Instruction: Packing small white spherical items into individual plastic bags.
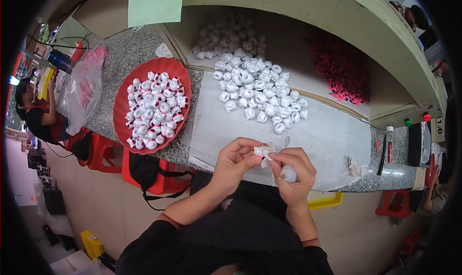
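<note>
Between the fingertips of my left hand (231, 165) is a small white plastic piece (257, 151) with a pink band. My right hand (301, 172) pinches a crumpled white tissue (267, 153) against that piece. A small translucent bottle (288, 174) also sits in my right hand, its round end facing me. Both hands are over the near edge of a white paper sheet (213, 130). Beyond them lies a heap of hollow white plastic pieces (260, 85). Similar white pieces with pink and black parts (155, 109) fill a red scalloped bowl (120, 107) on the left.
Small pink parts (348, 89) lie under the cream housing (389, 54). A crumpled tissue (355, 166), a red pen (389, 152) and a black tray (418, 145) are right on the granite table (391, 179). Red stools (133, 174) stand below. One person (41, 112) sits left, another (435, 199) right.
</note>
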`<state>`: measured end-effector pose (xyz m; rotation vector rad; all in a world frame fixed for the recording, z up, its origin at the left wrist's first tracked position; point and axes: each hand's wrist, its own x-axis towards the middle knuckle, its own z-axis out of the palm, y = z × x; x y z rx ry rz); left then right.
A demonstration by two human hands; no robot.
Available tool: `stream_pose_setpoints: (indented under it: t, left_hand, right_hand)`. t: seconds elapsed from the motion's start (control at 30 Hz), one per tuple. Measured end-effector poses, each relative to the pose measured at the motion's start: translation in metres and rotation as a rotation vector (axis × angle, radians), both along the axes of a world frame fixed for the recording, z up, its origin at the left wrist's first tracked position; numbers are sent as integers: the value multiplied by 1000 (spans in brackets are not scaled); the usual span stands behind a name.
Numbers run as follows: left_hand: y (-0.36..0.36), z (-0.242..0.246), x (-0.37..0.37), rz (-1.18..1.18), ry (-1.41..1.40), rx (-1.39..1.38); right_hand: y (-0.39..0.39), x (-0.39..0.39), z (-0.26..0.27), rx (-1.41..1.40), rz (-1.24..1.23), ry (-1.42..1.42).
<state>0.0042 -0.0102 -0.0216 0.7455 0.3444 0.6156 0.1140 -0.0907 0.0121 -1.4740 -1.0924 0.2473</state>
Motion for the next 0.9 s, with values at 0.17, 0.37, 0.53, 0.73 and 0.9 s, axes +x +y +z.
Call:
stream_pose_setpoints:
  t: [0.17,0.37,0.53,0.73,0.9]
  left_hand:
    - [4,-5,-3,28,-24,-36]
    - [0,13,-2,-42,-12,88]
    - [-7,18,-7,-115,-119,58]
    - [-2,16,-15,-62,-101,363]
    - [18,28,-29,9,114,634]
  right_hand:
    - [-15,17,5,-156,-10,-16]
    - [-24,22,8,-184,-142,-179]
    - [-15,-7,0,-64,204,617]
    - [-16,-17,-6,89,280,768]
    - [2,-15,-15,-61,359,999]
